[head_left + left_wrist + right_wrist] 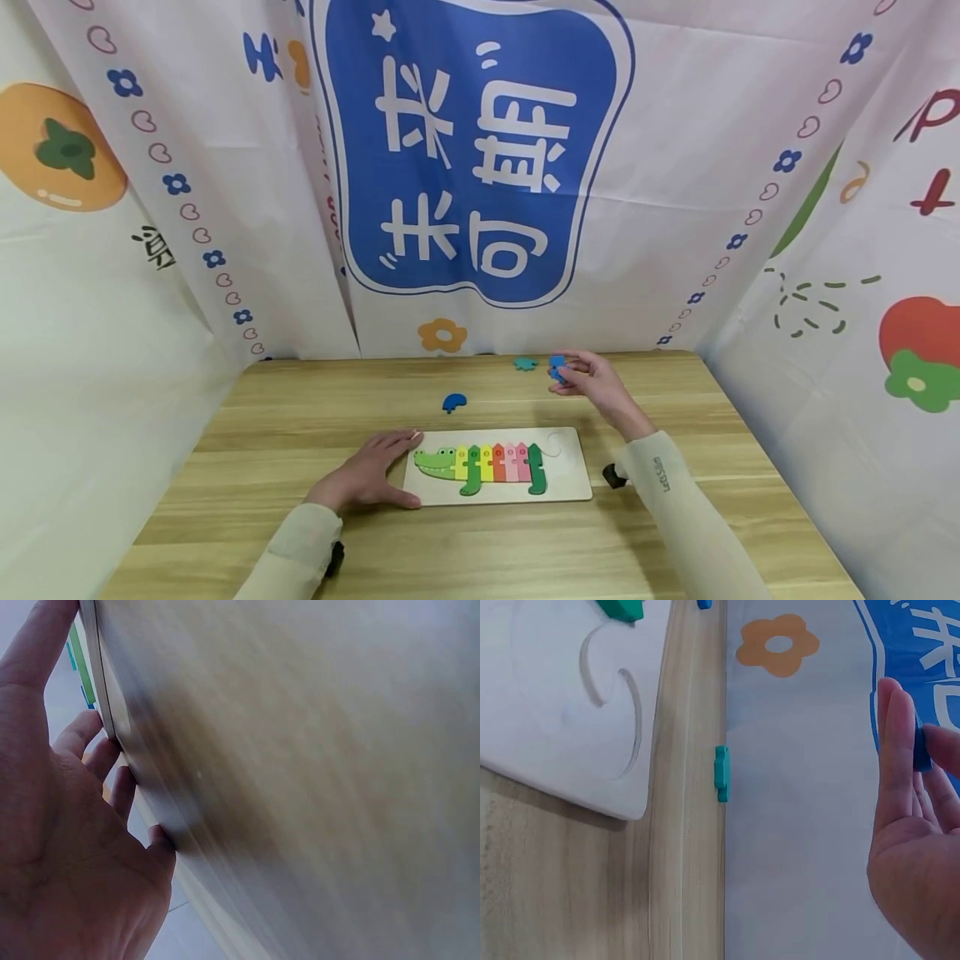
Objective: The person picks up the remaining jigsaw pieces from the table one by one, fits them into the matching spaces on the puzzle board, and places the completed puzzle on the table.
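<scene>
Facing us is a white cloth (675,167), its printed motifs running up behind the table (465,542), whose wood-grained top spreads out below. On the cloth we find a big blue panel (465,167) with white characters lying sideways, and beneath it an orange flower (442,335).

Near the middle of the table lies the board (573,467), flat, its long sides running left to right. At its left end we have our left hand (371,475), spread, thumb at the near corner and fingers at the far one, touching the edge without closing round it. Our right hand (596,387) is raised beyond the board's right end, thumb and fingers pinching a blue piece (557,367) above the table.

Set in the board we see a crocodile (487,464): light-green head at the left, then yellow, green, yellow, red-orange and two pink segments, with green at the right. Past that, a curved outline (636,712) is cut into the wood.

Of the loose bits, we see a dark-blue piece (454,402) between the board and the table's back edge, and a teal piece (526,364) close to that edge, left of our right hand.
</scene>
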### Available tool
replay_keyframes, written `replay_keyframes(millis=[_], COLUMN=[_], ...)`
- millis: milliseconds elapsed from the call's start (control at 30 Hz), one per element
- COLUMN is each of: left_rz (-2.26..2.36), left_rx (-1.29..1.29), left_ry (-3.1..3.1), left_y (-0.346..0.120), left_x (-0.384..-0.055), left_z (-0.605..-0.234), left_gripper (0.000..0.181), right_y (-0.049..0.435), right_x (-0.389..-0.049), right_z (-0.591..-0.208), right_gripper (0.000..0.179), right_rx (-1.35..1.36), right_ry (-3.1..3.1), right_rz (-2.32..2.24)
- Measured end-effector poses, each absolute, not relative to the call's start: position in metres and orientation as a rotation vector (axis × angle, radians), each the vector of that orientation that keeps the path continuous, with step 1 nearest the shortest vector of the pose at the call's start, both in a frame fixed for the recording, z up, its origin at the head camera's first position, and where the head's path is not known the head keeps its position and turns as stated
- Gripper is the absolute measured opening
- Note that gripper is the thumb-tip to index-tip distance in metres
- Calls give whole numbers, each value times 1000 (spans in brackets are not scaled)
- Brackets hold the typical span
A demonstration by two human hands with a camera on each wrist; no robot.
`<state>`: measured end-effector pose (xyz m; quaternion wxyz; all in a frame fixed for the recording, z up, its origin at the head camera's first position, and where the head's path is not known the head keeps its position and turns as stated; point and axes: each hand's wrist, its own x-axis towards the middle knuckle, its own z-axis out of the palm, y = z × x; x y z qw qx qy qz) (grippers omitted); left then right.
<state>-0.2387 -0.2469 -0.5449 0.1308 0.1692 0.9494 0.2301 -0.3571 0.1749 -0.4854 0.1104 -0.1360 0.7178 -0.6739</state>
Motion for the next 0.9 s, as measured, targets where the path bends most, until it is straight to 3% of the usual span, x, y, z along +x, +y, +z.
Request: replay_keyframes(millis=[300,900], left_rz=[672,656], left_rx=[477,482], left_ry=[2755,2758], left_y=[-247,-248], left_x=[-239,-240], left_z=[-545,-548], left_gripper=[112,111], right_y=[173,167], right_x=[-354,-349], right_z=[-482,-479], right_gripper=[45,30], right_rx=[-446,-523], right_ry=[2130,2353], right_rz=[-2007,-1834])
